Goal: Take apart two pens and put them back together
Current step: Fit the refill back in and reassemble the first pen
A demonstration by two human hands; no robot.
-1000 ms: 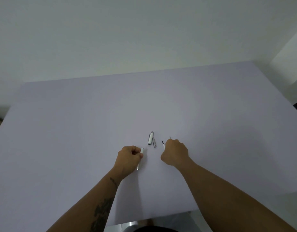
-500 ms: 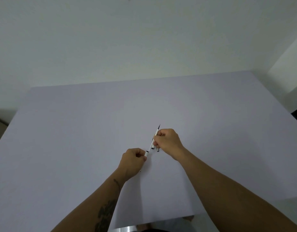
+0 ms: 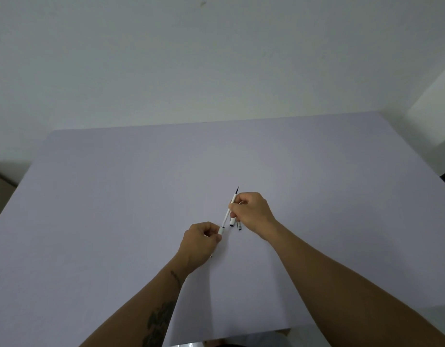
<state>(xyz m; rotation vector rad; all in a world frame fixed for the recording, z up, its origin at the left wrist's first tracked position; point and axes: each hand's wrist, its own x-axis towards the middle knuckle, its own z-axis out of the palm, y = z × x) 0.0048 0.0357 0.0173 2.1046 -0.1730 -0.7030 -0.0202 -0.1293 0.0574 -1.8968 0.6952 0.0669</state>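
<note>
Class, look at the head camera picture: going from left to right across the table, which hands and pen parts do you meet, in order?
left hand → white barrel gripped in that hand → thin refill slanting up to its dark tip → two short pen pieces lying on the table → right hand.

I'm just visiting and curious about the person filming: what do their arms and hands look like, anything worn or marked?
Both arms are bare up to the frame's edge: no sleeves, gloves, watch or rings show. The left forearm carries dark tattoos, a larger patch lower down and a small mark near the wrist. The left hand and right hand are unmarked as far as can be seen.
</note>
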